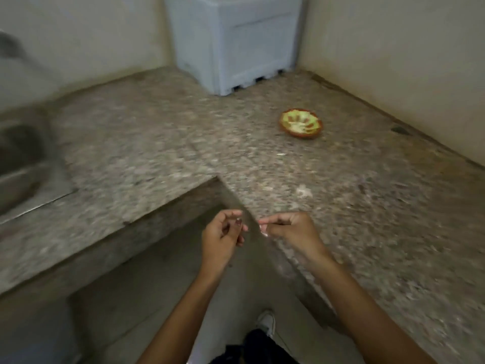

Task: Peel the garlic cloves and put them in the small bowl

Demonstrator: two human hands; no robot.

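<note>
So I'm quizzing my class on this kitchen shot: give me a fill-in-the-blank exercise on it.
1. The small bowl sits on the stone ____.
2. A pale blue container stands in the ____ where the two walls meet.
3. The sink lies on the person's ____ side.

Missing words: counter; corner; left

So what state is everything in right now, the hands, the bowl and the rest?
Left hand: fingers curled, whether it holds anything is too blurred to tell.
Right hand: pinching something small and pale, probably a garlic clove.
Small bowl: upright on the counter, apart from both hands, contents unclear.
White container: standing in the corner, closed.
Sink: set into the counter, blurred.
</note>
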